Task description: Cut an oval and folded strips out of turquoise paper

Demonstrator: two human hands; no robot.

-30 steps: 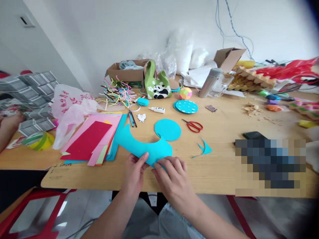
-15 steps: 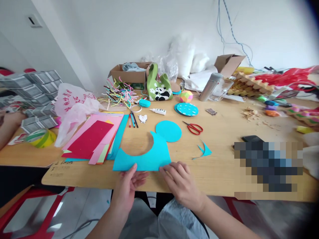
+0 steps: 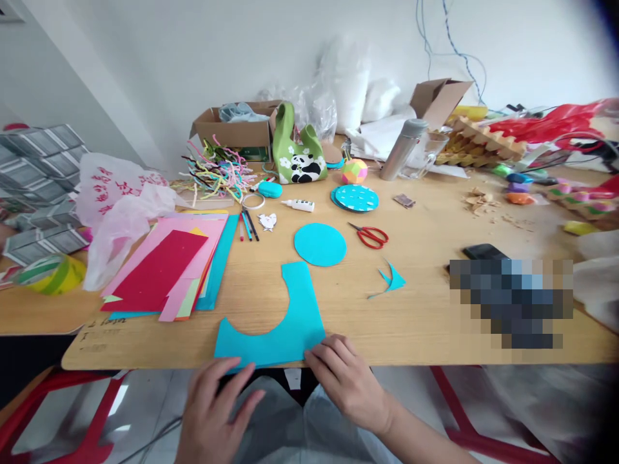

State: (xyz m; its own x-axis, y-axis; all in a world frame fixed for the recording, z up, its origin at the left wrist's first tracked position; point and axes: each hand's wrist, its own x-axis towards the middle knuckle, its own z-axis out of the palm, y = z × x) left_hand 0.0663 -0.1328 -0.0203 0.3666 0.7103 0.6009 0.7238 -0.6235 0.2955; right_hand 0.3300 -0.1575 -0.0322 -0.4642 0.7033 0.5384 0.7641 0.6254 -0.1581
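Note:
A bright blue sheet of paper [image 3: 302, 316] with a large curved piece cut out of it lies at the table's front edge. My right hand [image 3: 345, 381] pinches its lower right corner, thumb hidden beneath. At its lower left edge, my left hand [image 3: 217, 409] has fingers spread, the fingertips at or just by the paper's border. Beyond the sheet rests a blue paper circle [image 3: 320, 245]. Red-handled scissors [image 3: 370, 236] are to the right of the circle, and below them sits a small pointed blue scrap [image 3: 395, 278].
Coloured paper sheets [image 3: 159, 270] are stacked on the left, near a plastic bag [image 3: 116, 200]. Behind are pens [image 3: 249, 225], a glue bottle [image 3: 298, 205], blue patterned discs [image 3: 356, 198], a green panda bag [image 3: 300, 154] and a steel flask [image 3: 405, 149]. A blurred-out object [image 3: 512, 303] lies right.
The cut sheet has turned and come closer to the table's front edge, its right arm now pointing away. My left hand has loosened its grip and spread its fingers; my right hand keeps the corner.

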